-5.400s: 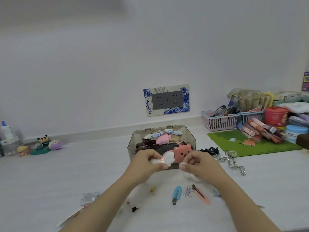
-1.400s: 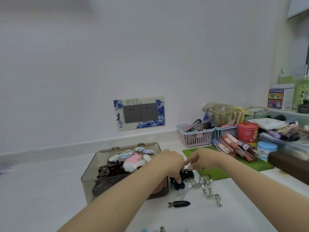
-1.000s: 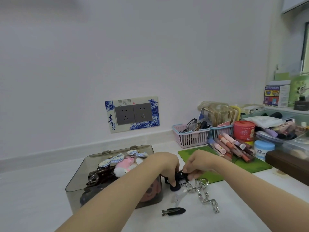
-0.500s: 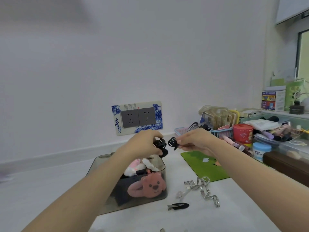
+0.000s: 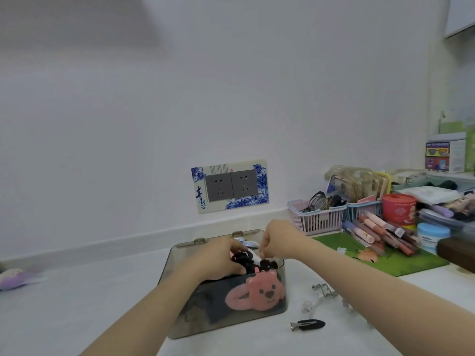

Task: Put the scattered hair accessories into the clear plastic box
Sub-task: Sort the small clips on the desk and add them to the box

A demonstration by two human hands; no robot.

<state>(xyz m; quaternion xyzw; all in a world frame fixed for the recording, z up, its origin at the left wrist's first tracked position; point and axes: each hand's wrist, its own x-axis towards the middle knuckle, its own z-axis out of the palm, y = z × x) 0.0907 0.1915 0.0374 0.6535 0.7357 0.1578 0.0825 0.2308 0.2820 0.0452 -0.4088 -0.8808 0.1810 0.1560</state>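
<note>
Plain white wall [image 5: 231, 86] fills the upper frame; light even and diffuse, a faint grey shadow toward the top left corner. Double grey socket [image 5: 231, 186] set in a blue-and-white floral surround on the wall, low, just above a white skirting strip [image 5: 128, 240] that runs along the counter's back edge. White counter [image 5: 77, 309], smooth. At the counter's right end: green mat [image 5: 401, 263], pink basket [image 5: 317, 219] and blue basket [image 5: 362, 213] against the back edge, red tub [image 5: 399, 208] beside them. Far right, a raised shelf [image 5: 452, 176] carries a printed carton [image 5: 446, 155]. Corner of a white cabinet [image 5: 462, 14] at top right.
</note>
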